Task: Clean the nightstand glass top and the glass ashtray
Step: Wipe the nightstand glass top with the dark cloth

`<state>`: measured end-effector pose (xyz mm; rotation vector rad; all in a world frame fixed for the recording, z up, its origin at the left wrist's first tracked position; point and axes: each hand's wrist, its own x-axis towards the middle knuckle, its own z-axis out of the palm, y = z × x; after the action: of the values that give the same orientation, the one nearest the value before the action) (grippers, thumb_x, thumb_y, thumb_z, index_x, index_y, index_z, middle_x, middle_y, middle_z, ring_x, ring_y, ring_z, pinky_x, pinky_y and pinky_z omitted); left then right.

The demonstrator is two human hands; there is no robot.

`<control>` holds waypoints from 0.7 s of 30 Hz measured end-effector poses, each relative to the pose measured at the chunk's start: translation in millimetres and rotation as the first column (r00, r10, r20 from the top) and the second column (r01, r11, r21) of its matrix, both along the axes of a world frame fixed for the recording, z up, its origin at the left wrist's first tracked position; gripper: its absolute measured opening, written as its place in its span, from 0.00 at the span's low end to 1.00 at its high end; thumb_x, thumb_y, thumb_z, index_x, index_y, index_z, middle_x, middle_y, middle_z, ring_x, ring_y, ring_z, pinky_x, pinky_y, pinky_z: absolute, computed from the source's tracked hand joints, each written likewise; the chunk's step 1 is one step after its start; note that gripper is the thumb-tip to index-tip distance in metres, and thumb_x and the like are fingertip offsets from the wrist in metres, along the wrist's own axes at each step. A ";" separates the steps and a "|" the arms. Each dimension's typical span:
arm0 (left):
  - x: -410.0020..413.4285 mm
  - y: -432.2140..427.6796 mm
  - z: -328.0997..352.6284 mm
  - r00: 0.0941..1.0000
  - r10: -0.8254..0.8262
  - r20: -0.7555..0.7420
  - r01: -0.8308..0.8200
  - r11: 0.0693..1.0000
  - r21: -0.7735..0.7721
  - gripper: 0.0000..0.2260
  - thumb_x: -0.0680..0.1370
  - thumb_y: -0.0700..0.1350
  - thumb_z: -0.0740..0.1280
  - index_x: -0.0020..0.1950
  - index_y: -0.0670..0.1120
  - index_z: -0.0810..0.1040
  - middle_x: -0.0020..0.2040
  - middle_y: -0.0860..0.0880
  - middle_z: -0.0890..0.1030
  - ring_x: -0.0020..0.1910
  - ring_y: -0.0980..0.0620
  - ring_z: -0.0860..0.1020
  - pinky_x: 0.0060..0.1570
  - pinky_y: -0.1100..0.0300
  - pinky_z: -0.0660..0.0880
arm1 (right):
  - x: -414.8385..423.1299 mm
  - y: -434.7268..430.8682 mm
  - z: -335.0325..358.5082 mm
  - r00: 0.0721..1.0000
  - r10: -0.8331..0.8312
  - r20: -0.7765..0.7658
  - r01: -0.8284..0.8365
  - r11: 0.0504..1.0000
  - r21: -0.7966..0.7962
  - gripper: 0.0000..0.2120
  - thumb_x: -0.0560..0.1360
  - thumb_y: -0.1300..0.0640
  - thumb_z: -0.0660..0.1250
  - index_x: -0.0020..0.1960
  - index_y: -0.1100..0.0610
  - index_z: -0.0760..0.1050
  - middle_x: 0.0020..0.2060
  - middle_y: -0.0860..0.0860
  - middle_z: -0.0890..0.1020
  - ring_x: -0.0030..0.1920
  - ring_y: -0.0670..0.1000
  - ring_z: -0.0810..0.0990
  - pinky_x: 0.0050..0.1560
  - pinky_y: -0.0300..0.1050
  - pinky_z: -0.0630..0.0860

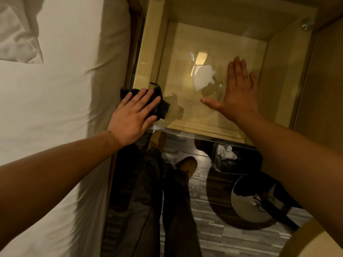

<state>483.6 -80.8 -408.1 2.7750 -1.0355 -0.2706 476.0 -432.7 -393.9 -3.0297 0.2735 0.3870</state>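
At the far left the bed [55,108] was seen, just beside the nightstand. Next, the left hand [132,115] was laid flat, fingers straight and together, on a dark cloth [163,108]. The cloth was pressed under the palm onto the near left corner of the glass surface [196,115], not gripped. The cloth was judged soft and limp, easily bunched, and best driven by flat palm pressure as shown here, or pinched at a loose edge if it had to be lifted.

Towards the middle of the surface a bright patch [203,76] was noted. Whether it was a wet film or only a reflected light could not be told. The glass itself was judged stiff, heavy, slick and breakable, carried on metal studs [306,25] at its corners. Even, downward pressure was thought wiser than any push at its front edge.

Further right, the right hand [239,93] was spread open, thumb wide, nothing held. It appeared to be rested on the glass as a brace, though contact could not be confirmed.

No ashtray was made out on the surface. Below right, on the floor, a bin [233,160] with crumpled paper was seen.
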 end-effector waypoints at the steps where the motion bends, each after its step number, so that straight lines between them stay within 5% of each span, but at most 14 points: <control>1: -6.0 2.2 -0.4 1.000 0.011 0.000 -0.011 1.000 -0.018 0.25 0.88 0.58 0.51 0.84 0.52 0.60 0.84 0.46 0.60 0.84 0.47 0.56 0.82 0.44 0.54 | -0.4 -0.3 -0.5 1.000 0.001 0.000 -0.001 1.000 0.004 0.63 0.65 0.13 0.49 0.83 0.57 0.44 0.84 0.55 0.45 0.83 0.54 0.42 0.79 0.59 0.42; 5: -36.5 8.4 1.0 0.997 0.067 -0.036 -0.070 0.994 -0.085 0.24 0.88 0.56 0.53 0.82 0.49 0.65 0.83 0.47 0.62 0.83 0.48 0.59 0.81 0.46 0.56 | 0.1 -1.9 -1.2 1.000 0.004 -0.005 -0.003 0.999 0.036 0.63 0.64 0.13 0.49 0.83 0.57 0.43 0.84 0.55 0.44 0.83 0.54 0.40 0.79 0.59 0.41; 11: -91.1 -14.5 30.0 0.915 0.240 -0.325 -0.319 0.923 -0.215 0.22 0.86 0.52 0.58 0.78 0.44 0.72 0.78 0.47 0.72 0.79 0.51 0.66 0.79 0.48 0.62 | 0.6 -6.8 -1.1 0.999 -0.007 -0.036 0.011 0.994 0.109 0.64 0.63 0.13 0.50 0.83 0.55 0.41 0.84 0.53 0.42 0.83 0.53 0.39 0.79 0.59 0.40; 13: -99.7 -27.4 49.2 0.774 0.288 -0.563 -0.472 0.856 -0.212 0.20 0.87 0.53 0.60 0.77 0.49 0.73 0.74 0.52 0.75 0.74 0.55 0.71 0.73 0.61 0.68 | 2.1 -9.7 3.7 0.997 -0.017 -0.071 0.028 0.986 0.165 0.64 0.63 0.14 0.51 0.83 0.54 0.40 0.84 0.52 0.40 0.83 0.52 0.37 0.79 0.59 0.40; 15: -98.6 -42.5 72.1 0.540 0.284 -0.792 -0.662 0.724 -0.192 0.12 0.87 0.52 0.60 0.67 0.53 0.79 0.58 0.60 0.85 0.61 0.54 0.83 0.53 0.72 0.74 | 0.2 -11.0 13.2 0.996 -0.031 -0.079 0.049 0.968 0.245 0.62 0.65 0.15 0.53 0.84 0.53 0.40 0.84 0.51 0.40 0.82 0.50 0.37 0.80 0.58 0.40; 16: -95.0 -50.9 83.0 0.435 0.257 -0.863 -0.747 0.639 -0.186 0.12 0.87 0.53 0.60 0.61 0.52 0.81 0.50 0.59 0.86 0.54 0.52 0.85 0.48 0.71 0.75 | -2.9 -10.1 19.6 0.997 -0.034 -0.067 0.053 0.951 0.304 0.60 0.66 0.16 0.54 0.84 0.52 0.40 0.84 0.49 0.40 0.82 0.49 0.37 0.80 0.57 0.40; 18: -82.9 -65.9 102.2 0.287 0.183 -0.940 -0.865 0.472 -0.172 0.16 0.84 0.57 0.60 0.59 0.50 0.82 0.50 0.53 0.88 0.52 0.52 0.86 0.49 0.65 0.79 | -14.2 -3.3 35.9 0.997 -0.049 -0.060 0.072 0.879 0.471 0.54 0.69 0.19 0.56 0.84 0.47 0.44 0.84 0.46 0.44 0.82 0.46 0.40 0.79 0.55 0.43; 21: -56.7 -87.1 122.2 0.033 -0.062 -0.998 -0.968 0.245 -0.047 0.21 0.82 0.61 0.61 0.68 0.50 0.81 0.60 0.45 0.87 0.60 0.45 0.85 0.55 0.52 0.83 | -33.1 17.7 67.7 0.972 -0.109 -0.206 0.232 0.536 0.812 0.46 0.69 0.20 0.59 0.81 0.38 0.56 0.81 0.41 0.58 0.79 0.42 0.55 0.77 0.52 0.56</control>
<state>426.8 -167.9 -285.9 1.2622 0.4313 -0.8437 442.9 -415.0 -326.2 -1.9985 0.2826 0.5144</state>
